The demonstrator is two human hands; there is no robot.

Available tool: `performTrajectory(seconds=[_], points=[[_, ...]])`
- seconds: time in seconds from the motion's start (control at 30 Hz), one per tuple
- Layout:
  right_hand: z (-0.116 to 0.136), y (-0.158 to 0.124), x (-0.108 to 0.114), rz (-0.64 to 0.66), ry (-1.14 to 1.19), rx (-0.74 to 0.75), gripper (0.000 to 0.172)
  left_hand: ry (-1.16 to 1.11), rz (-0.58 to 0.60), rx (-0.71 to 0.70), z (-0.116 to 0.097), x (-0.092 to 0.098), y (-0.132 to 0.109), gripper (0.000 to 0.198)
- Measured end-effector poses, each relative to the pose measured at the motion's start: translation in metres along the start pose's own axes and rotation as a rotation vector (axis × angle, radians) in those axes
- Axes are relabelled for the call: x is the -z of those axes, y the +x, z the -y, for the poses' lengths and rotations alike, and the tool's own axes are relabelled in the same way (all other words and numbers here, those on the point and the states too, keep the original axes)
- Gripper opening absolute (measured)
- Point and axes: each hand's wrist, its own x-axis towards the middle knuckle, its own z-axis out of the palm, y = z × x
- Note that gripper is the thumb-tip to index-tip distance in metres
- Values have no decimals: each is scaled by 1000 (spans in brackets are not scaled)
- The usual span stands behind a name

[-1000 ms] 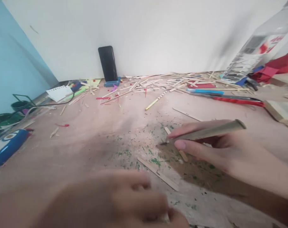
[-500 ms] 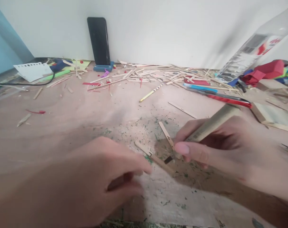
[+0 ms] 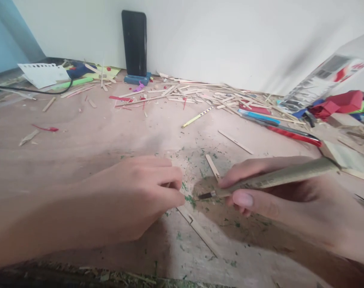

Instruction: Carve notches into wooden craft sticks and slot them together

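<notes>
My left hand (image 3: 146, 196) is closed, thumb and forefinger pinched over the upper end of a notched wooden craft stick (image 3: 203, 237). The stick slants down toward me on the table, with a small step-shaped cut near its middle. A craft knife (image 3: 278, 178) with a thick wooden handle rests in my right hand (image 3: 278, 200), whose fingers wrap around it. Its short dark blade points left, close to my left fingertips and apart from the notched stick. Beyond the blade lies a second craft stick (image 3: 212, 167), its near end running up to my right fingers.
Green shavings (image 3: 189, 200) are scattered around my hands. A phone (image 3: 134, 44) stands in a blue holder by the wall. Many sticks (image 3: 197, 90) lie along the back, with pens (image 3: 294, 136) and a tilted plastic bottle (image 3: 323, 76) at right. Scraps line the front edge.
My left hand has closed on the notched stick, which has shifted toward me. The knife has tipped flatter in my right hand. The camera view has shifted slightly.
</notes>
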Motion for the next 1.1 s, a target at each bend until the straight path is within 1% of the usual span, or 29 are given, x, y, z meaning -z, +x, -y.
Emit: performTrajectory(seconds=[0.1, 0.17, 0.33, 0.47, 0.6, 0.7, 0.83, 1.0, 1.1], points=[[1, -1, -2, 45, 32, -50, 14, -110, 20, 1, 1, 2, 1, 28], [2, 0, -3, 72, 45, -64, 13, -157, 23, -1, 1, 3, 1, 27], [6, -2, -4, 151, 18, -68, 4, -181, 63, -16, 3, 3, 3, 29], [7, -3, -5, 181, -33, -36, 9, -201, 83, -8, 4, 5, 5, 32], [6, -2, -6, 204, -53, -11, 15, -234, 104, 7, 3, 5, 5, 29], [7, -1, -7, 221, -85, 33, 17, -248, 90, 24, 2, 4, 6, 28], [12, -4, -8, 230, -186, 127, 9, -269, 72, 40, 0, 2, 7, 30], [17, -5, -8, 282, -298, 254, 14, -296, 67, 46, 1, 2, 7, 29], [18, -3, -9, 300, -299, 327, 14, -316, 57, 53, 1, -1, 6, 27]])
